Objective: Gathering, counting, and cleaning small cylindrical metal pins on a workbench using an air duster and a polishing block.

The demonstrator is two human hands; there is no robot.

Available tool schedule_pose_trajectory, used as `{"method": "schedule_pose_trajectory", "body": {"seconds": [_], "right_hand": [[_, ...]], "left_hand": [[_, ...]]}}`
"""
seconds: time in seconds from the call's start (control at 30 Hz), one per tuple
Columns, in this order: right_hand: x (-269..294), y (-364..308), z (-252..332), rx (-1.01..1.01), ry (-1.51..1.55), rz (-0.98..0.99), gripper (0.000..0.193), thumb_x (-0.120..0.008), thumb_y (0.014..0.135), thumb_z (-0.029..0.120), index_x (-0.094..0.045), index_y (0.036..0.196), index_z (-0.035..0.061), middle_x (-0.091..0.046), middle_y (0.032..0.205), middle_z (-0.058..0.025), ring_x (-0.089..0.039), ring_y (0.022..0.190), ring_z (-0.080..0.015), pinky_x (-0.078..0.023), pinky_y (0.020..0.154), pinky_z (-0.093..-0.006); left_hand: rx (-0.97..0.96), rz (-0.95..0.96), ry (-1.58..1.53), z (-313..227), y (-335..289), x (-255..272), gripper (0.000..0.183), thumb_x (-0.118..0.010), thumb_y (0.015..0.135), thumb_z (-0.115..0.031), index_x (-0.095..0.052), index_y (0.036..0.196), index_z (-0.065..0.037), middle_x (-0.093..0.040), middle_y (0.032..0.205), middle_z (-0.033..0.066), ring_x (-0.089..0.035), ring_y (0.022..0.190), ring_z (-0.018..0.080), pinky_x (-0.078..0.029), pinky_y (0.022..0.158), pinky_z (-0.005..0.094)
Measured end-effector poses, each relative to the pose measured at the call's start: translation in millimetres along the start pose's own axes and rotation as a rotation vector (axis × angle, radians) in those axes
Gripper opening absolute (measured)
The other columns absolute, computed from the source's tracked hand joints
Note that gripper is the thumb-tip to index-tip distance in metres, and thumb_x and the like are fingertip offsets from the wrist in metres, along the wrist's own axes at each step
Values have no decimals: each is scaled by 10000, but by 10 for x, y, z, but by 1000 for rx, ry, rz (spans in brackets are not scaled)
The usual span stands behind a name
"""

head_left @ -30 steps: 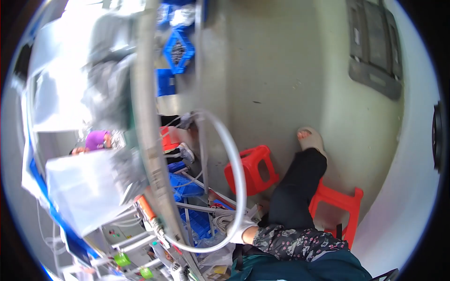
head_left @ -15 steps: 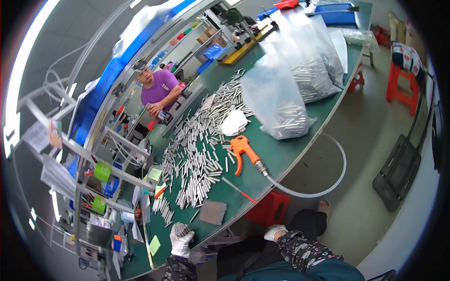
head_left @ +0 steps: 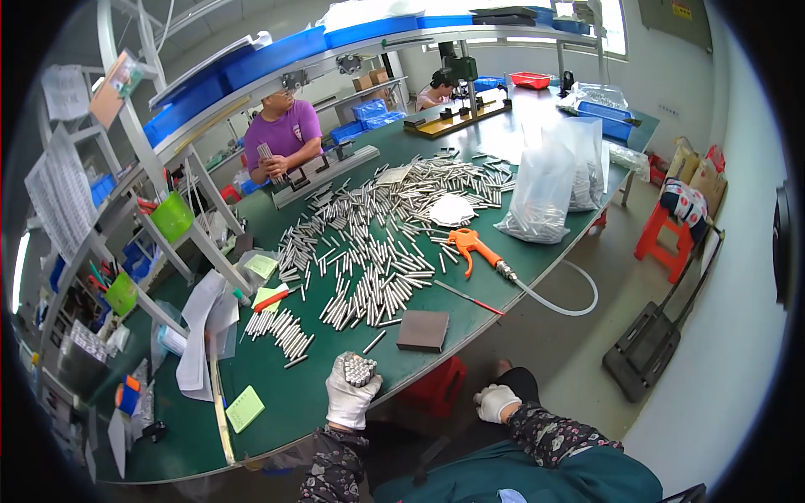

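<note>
At the table's near edge my left hand (head_left: 348, 401), in a white glove, is closed around a bundle of short metal pins (head_left: 359, 370), their round ends facing up. My right hand (head_left: 496, 403), also gloved, rests curled by my knee, with nothing visible in it. Beyond the left hand lie a single pin (head_left: 375, 341) and a dark brown square block (head_left: 423, 330). A large pile of loose metal pins (head_left: 373, 285) spreads over the green table (head_left: 327, 419).
An orange air gun (head_left: 478, 249) with a hose, a thin red-handled tool (head_left: 470, 298) and a white round piece (head_left: 452, 210) lie on the table. Bags of pins (head_left: 537, 201) stand right. Across the table, a person in purple (head_left: 285, 138) holds pins. A red stool (head_left: 436, 386) is below.
My view has levelled out and swung, so the table appears less tilted. My left hand still holds its bundle of pins; the right hand stays by my knee.
</note>
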State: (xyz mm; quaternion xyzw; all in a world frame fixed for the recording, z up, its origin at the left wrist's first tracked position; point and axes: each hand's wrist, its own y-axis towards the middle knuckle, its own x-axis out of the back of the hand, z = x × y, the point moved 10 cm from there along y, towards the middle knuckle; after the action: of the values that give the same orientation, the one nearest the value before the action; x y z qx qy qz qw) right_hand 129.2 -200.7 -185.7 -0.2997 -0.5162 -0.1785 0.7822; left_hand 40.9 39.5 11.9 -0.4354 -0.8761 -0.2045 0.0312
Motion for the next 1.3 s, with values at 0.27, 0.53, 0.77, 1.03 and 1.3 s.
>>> {"method": "schedule_pose_trajectory", "body": {"seconds": [0.27, 0.53, 0.77, 1.03, 1.3], "right_hand": [[527, -235, -771, -491, -9, -244, 336, -591, 753, 320, -644, 1010, 110, -607, 1065, -126, -552, 1048, -298, -444, 866, -421], [735, -177, -887, -523, 76, -280, 228, -628, 731, 271, -665, 922, 151, -632, 971, -128, -594, 963, -303, -485, 825, -401], [1006, -503, -499, -138, 457, -384, 167, -606, 788, 192, -624, 924, 96, -646, 929, -91, -613, 880, -277, -479, 784, -378], [-380, -1420, 148, 125, 718, 964, 249, -622, 841, 250, -601, 995, 56, -620, 886, 3, -538, 899, -97, -403, 861, -259], [-355, -1013, -238, -163, 788, 611, 382, -631, 833, 360, -642, 1086, 75, -661, 1026, -51, -580, 988, -157, -411, 904, -279]], "left_hand": [[-70, -56, -10, -147, 15, -15, 435, -755, 638, -83, -537, 1009, -16, -626, 819, 48, -609, 724, 89, -508, 689, 242], [-81, -40, 61, -329, -25, -52, 422, -757, 631, -105, -550, 990, -25, -641, 807, 60, -628, 710, 120, -519, 684, 260], [-50, -7, 32, -216, -20, -64, 436, -763, 626, -112, -551, 996, -21, -645, 811, 55, -630, 708, 120, -520, 687, 260], [-14, 20, 54, -205, -14, -100, 446, -760, 622, -80, -535, 1002, -17, -628, 800, 52, -618, 712, 110, -513, 681, 250], [-1, 41, 85, -232, -32, -81, 488, -762, 619, -49, -511, 1035, -8, -622, 819, 42, -607, 729, 95, -508, 686, 242]]}}
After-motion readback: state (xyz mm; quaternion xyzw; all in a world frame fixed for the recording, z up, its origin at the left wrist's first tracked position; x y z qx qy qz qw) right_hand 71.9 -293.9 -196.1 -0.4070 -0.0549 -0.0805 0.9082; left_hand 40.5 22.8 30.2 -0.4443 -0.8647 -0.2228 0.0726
